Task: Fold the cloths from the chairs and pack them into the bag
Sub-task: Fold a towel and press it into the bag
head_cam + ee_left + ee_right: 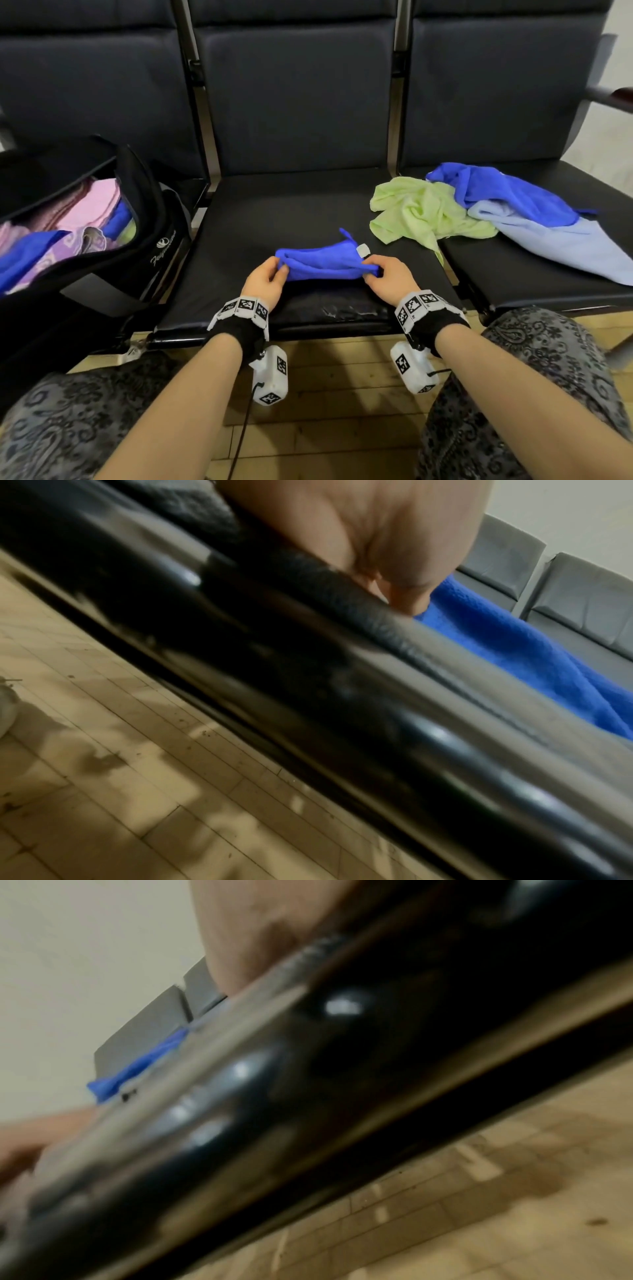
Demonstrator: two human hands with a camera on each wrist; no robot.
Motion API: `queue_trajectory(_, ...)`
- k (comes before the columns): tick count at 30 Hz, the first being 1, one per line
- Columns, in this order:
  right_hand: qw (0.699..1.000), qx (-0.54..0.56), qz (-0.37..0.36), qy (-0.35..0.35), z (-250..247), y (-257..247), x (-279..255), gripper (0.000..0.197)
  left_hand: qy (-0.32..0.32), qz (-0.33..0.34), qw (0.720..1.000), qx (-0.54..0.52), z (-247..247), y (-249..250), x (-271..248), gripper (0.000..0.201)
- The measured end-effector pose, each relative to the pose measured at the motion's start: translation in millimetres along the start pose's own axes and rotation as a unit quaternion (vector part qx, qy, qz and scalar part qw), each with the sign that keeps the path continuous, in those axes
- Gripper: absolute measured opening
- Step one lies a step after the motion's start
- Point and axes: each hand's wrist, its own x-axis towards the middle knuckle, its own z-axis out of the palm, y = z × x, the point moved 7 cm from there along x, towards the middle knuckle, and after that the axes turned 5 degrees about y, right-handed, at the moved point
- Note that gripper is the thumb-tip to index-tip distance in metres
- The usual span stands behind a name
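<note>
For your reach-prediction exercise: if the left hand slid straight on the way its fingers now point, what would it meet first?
The left hand points right along the folded blue cloth in its grip, so beyond the cloth itself it would probably meet the right hand pinching the other end; depth is unclear.

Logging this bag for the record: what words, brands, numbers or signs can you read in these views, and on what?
Black bag: a white logo and white script beginning "Fe...", the rest too blurred to read.
Tag on the folded blue cloth: no legible print.
Wrist bands: black-and-white square marker patterns, no words.
Wrist views: no text.
</note>
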Motion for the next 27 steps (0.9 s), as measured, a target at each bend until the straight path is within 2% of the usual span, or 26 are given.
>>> queue_trajectory(1, 1.0, 0.02, 0.01, -0.002, 0.0, -0.4, 0.6, 0.007, 0.011, -0.01, 1.0, -0.011, -1.7, 0.0, -0.3, 0.019)
queue_trajectory(2, 0.999, 0.048, 0.018, 0.003, -1.1, -0.1, 1.6, 0.008, 0.019, -0.019, 0.999, -0.021, -3.0, 0.1, -0.4, 0.018)
queue_trajectory(4, 0.995, 0.092, 0.033, 0.012, -2.9, -1.2, 1.7, 0.027, 0.026, -0.032, 0.999, -0.034, -4.2, -0.9, 0.3, 0.019)
queue_trajectory(6, 0.992, 0.119, 0.032, 0.019, -5.1, -3.9, 0.7, 0.035, 0.028, -0.04, 0.998, -0.036, -4.8, -1.9, 0.4, 0.02)
queue_trajectory(7, 0.992, 0.122, 0.03, 0.017, -6.3, -5.2, -0.5, 0.036, 0.028, -0.042, 0.998, -0.034, -4.7, -1.6, 0.4, 0.02)
queue_trajectory(9, 0.989, 0.139, 0.037, -0.027, -1.9, -8.3, -4.6, 0.02, 0.035, -0.041, 0.998, -0.028, -5.4, -0.9, 0.0, 0.022)
queue_trajectory(10, 0.988, 0.144, 0.038, -0.049, 1.3, -7.7, -5.7, 0.022, 0.039, -0.04, 0.998, -0.025, -6.4, -0.1, -0.6, 0.023)
queue_trajectory(12, 0.991, 0.122, 0.032, -0.052, 1.8, -8.6, -5.5, 0.03, 0.045, -0.043, 0.998, -0.022, -7.7, 0.2, -1.3, 0.024)
queue_trajectory(16, 0.999, 0.041, -0.019, -0.006, -3.3, -10.2, -1.6, 0.02, 0.053, -0.071, 0.996, -0.016, -7.4, -1.0, -1.0, 0.021)
queue_trajectory(19, 0.999, 0.027, -0.022, 0.008, -1.3, -8.6, -4.0, 0.014, 0.046, -0.083, 0.995, -0.005, -5.4, 0.8, -3.4, 0.016)
queue_trajectory(23, 0.997, 0.073, -0.006, 0.032, -5.8, -7.1, -6.7, 0.025, 0.026, -0.07, 0.997, 0.014, -5.1, 4.4, -6.8, 0.011)
queue_trajectory(25, 0.995, 0.098, 0.019, 0.029, -5.9, -5.1, -5.6, 0.04, 0.031, -0.058, 0.997, 0.027, -6.5, 5.2, -6.2, 0.015)
queue_trajectory(27, 0.992, 0.114, 0.035, 0.036, -6.0, -3.7, -2.2, 0.043, 0.048, -0.054, 0.997, 0.024, -8.3, 3.6, -5.5, 0.021)
